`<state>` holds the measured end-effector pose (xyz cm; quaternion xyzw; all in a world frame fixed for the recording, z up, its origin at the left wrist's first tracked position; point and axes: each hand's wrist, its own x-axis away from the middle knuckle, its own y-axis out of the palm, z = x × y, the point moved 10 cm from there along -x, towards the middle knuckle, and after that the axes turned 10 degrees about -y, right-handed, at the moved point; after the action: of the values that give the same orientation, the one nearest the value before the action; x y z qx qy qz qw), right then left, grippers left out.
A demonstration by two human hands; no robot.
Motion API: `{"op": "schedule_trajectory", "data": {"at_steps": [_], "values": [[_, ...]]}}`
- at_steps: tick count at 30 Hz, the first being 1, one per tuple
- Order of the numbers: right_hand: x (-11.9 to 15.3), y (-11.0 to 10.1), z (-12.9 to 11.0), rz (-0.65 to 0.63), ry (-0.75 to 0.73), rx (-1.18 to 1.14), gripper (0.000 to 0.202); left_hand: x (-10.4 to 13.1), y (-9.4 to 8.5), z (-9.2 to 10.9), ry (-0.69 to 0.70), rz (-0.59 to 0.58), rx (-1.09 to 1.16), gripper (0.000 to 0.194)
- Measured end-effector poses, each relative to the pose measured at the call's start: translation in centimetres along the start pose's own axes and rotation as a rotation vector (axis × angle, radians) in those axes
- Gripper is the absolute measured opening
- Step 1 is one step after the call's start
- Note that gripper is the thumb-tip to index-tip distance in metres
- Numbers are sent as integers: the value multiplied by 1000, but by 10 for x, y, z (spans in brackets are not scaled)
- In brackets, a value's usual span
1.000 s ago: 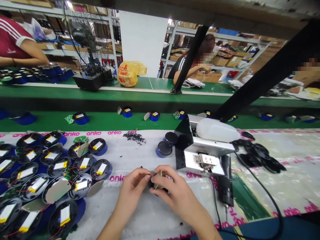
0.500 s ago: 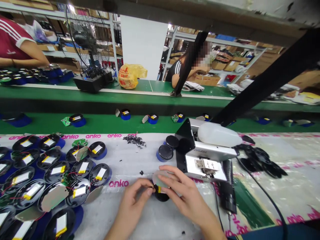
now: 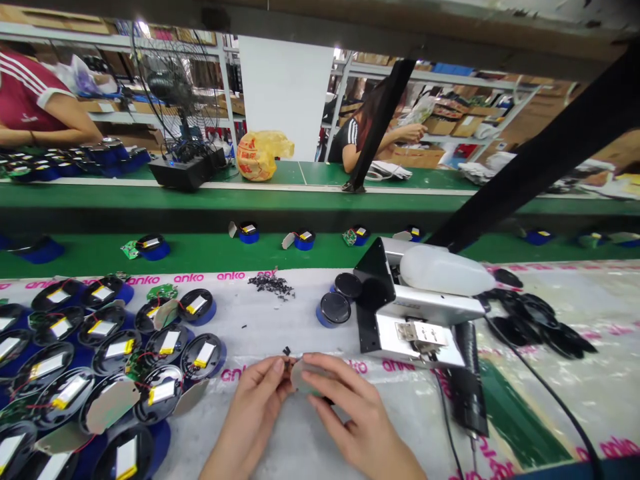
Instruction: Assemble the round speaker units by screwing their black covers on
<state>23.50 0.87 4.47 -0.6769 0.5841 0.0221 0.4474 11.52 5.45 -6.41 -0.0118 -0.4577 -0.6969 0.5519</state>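
Okay, head view: right hand (image 3: 353, 408) curled over a grey disc (image 3: 303, 379), near edge of the plastic sheet (image 3: 250, 453). Left hand (image 3: 255, 400) pinched narrow at the disc's left side (can't tell what's between the fingertips).

Loose black bits (image 3: 286, 351) just beyond, heap of small black parts (image 3: 273, 285) farther back. Silver-and-black machine (image 3: 435, 305) at right, white bottle (image 3: 445, 270) lying on it, power screwdriver (image 3: 469, 387) beside. Machine and slanted black beam (image 3: 520, 167) block part of the green strip (image 3: 220, 250).

Containers: left-side blue housings (image 3: 161, 440) hold white battery packs (image 3: 205, 354); two lidded housings (image 3: 335, 309) sit by the machine.
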Motion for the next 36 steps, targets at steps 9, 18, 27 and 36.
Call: {"op": "schedule_trajectory", "data": {"at_steps": [9, 18, 27, 36], "values": [[0, 7, 1, -63, -5, 35, 36, 0, 1, 2, 38, 28, -15, 31], [1, 10, -2, -94, -22, 60, 34, 5, -8, 15, 256, 138, -439, 40], [2, 10, 2, -169, 0, -13, 32, 10, -2, 20, 256, 184, -603, 52], [4, 10, 5, -178, 19, -61, 33, 8, 10, 23, 261, 127, -766, 57]]}}
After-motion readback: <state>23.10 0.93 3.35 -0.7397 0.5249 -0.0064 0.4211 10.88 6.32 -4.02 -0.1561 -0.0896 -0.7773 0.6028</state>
